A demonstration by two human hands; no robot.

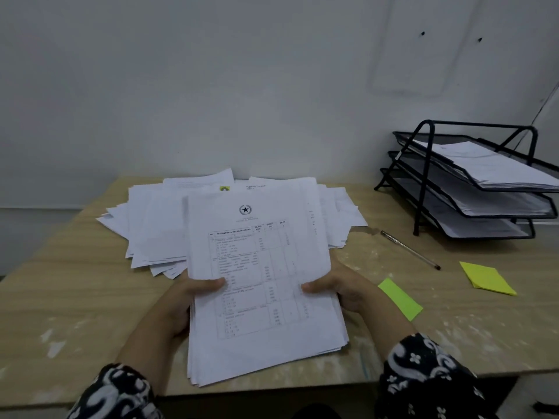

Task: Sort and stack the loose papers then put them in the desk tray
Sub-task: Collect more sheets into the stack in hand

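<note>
Nearest the camera, two patterned black-and-white sleeves (423, 376) lead to two hands that share one stack of papers (260, 313). The left hand (184, 300) grips the stack's left edge, thumb laid across the top sheet and fingers curled underneath. The right hand (338, 290) grips the right edge in the same way, thumb on top and fingers clamped below. The top sheet carries a printed table under a star emblem, and the stack's near end reaches about to the near edge of the wooden bench (75, 297); whether it rests there cannot be told.

Just right of the held stack lies one green sticky note (400, 299), flat on the bench. Further right of the stack sits one yellow pad of sticky notes (487, 278). Between the pad and the stack's far right corner lies one pen (410, 250), set diagonally.

Directly behind the held stack is one loose, fanned-out heap of papers (157, 222), its sheets overlapping at differing angles; their number cannot be counted.

Far right of the stack, near the wall (211, 86), stands one black mesh desk tray (423, 176) with three tiers, each holding white sheets.
</note>
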